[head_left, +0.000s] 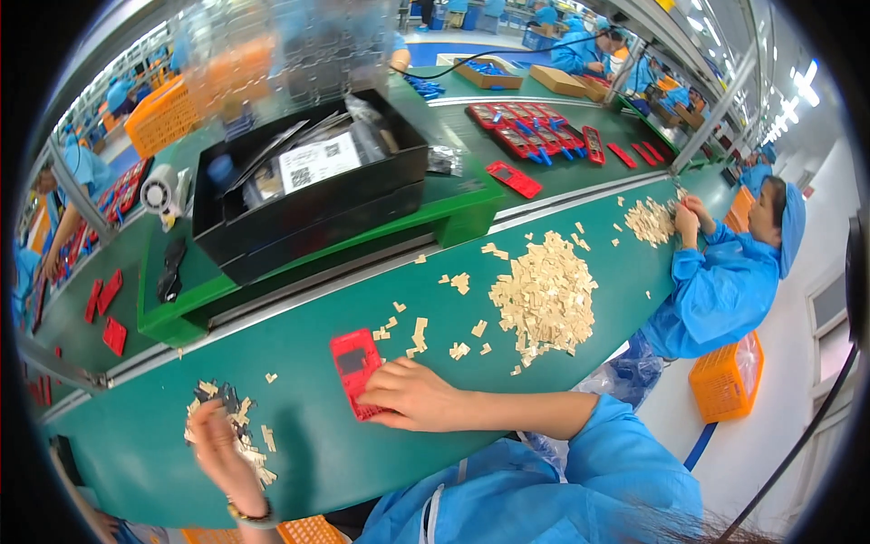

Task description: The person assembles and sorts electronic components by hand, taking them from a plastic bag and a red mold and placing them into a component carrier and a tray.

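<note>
One red casing point(349, 358) lies mid-tabletop point(136, 453), the right hand point(408, 396) grasping its near right side. Near the left end, the left hand point(220, 449) hangs over a tan-and-black pile point(249, 453), fingers loosely curled; I can't tell whether they pinch anything. Much seems left: a big tan heap point(548, 299) sits loose toward the right end. Beyond the far edge, a black bin point(317, 218) holds plastic bags point(372, 136) and a white label point(319, 163).

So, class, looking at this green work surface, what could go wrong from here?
Loose beige pieces lie close to the red case, so the right grip could scatter them if it moves.

The small pile by the left grip mixes beige and dark pieces, so the two kinds might be confused.
</note>
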`<state>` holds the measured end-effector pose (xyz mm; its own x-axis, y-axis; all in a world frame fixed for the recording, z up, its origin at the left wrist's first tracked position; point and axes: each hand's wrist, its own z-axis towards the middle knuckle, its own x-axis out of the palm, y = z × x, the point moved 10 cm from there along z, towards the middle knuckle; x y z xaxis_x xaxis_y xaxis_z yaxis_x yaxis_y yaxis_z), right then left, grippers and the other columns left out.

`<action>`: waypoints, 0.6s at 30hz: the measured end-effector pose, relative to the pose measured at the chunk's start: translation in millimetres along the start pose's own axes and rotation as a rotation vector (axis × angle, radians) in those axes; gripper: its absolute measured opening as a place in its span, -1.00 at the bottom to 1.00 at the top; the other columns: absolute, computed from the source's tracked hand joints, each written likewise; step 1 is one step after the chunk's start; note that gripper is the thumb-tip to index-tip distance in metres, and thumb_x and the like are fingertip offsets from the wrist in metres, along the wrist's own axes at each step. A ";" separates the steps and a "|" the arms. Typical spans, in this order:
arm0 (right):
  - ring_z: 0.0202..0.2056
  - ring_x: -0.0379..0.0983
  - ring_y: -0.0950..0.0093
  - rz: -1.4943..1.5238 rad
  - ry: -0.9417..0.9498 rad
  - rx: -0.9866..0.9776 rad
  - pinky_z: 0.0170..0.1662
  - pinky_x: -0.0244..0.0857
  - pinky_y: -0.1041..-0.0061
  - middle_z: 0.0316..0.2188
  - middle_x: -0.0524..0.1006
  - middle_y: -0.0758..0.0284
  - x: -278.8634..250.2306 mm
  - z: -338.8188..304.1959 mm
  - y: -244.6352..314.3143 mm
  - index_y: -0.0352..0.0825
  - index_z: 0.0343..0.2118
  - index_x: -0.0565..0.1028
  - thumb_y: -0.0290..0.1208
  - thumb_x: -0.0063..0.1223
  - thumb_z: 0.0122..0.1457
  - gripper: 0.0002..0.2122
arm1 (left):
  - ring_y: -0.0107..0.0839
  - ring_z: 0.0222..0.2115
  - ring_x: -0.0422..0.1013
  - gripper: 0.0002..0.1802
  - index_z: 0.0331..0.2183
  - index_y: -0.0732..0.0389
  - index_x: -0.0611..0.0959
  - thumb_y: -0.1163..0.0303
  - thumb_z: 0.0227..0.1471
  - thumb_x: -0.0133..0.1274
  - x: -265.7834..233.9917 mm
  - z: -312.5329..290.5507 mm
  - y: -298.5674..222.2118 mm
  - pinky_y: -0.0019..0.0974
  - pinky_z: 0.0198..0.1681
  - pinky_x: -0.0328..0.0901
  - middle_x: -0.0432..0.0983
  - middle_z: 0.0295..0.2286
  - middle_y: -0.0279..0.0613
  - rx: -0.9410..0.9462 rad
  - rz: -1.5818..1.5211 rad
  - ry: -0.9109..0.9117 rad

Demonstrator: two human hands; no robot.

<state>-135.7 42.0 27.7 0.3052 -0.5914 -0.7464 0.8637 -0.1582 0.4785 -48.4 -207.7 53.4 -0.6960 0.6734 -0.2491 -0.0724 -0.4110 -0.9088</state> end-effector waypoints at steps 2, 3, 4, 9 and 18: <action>-0.23 0.40 0.43 0.221 -0.104 0.127 -0.19 0.28 0.45 -0.27 0.44 0.33 -11.3 10.7 -7.9 -0.28 -0.14 0.48 -0.43 0.17 0.05 -0.72 | -0.61 -0.50 0.20 -0.82 -0.15 0.18 0.46 0.45 0.25 -0.19 72.9 -10.3 -15.9 -0.54 -0.43 0.12 0.27 -0.50 -0.41 0.020 -0.074 0.296; -0.26 0.41 0.48 0.453 -0.184 0.240 -0.26 0.30 0.51 -0.27 0.44 0.32 -13.9 15.3 -19.4 -0.31 -0.11 0.45 -0.46 0.17 0.06 -0.70 | -0.61 -0.49 0.24 -0.85 -0.17 0.19 0.45 0.48 0.22 -0.16 99.1 -15.1 -15.5 -0.53 -0.42 0.16 0.32 -0.49 -0.38 -0.005 -0.217 0.374; -0.33 0.42 0.51 0.519 -0.256 0.225 -0.37 0.30 0.58 -0.23 0.44 0.33 -17.2 19.0 -23.6 -0.33 -0.07 0.42 -0.51 0.17 0.07 -0.66 | -0.51 -0.31 0.35 -0.92 -0.26 0.20 0.50 0.48 0.16 -0.06 118.3 -18.9 -8.2 -0.47 -0.28 0.24 0.45 -0.32 -0.23 -0.120 -0.332 0.427; -0.41 0.44 0.51 0.832 -0.275 0.370 -0.39 0.31 0.58 -0.31 0.47 0.33 -3.2 23.8 -47.0 -0.35 -0.14 0.46 -0.52 0.18 0.07 -0.73 | -0.30 0.05 0.24 -0.82 -0.45 0.23 0.54 0.34 0.12 0.04 152.9 -18.8 -18.9 -0.29 0.03 0.17 0.25 0.10 0.02 0.054 -0.215 0.457; -0.42 0.44 0.51 -0.313 -0.493 -0.183 -0.43 0.28 0.55 -0.41 0.49 0.43 -64.6 12.0 3.5 -0.23 -0.40 0.57 -0.47 0.15 -0.19 -0.80 | -0.44 -0.19 0.43 -0.83 -0.23 0.29 0.56 0.42 0.16 -0.01 180.7 -34.8 12.8 -0.44 -0.19 0.30 0.50 -0.16 -0.04 -0.416 -0.807 0.664</action>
<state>-157.2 70.1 83.2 -0.1582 -0.8418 -0.5161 0.9505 -0.2714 0.1513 -150.2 -69.8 -14.9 -0.0255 0.8944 0.4466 0.0009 0.4468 -0.8946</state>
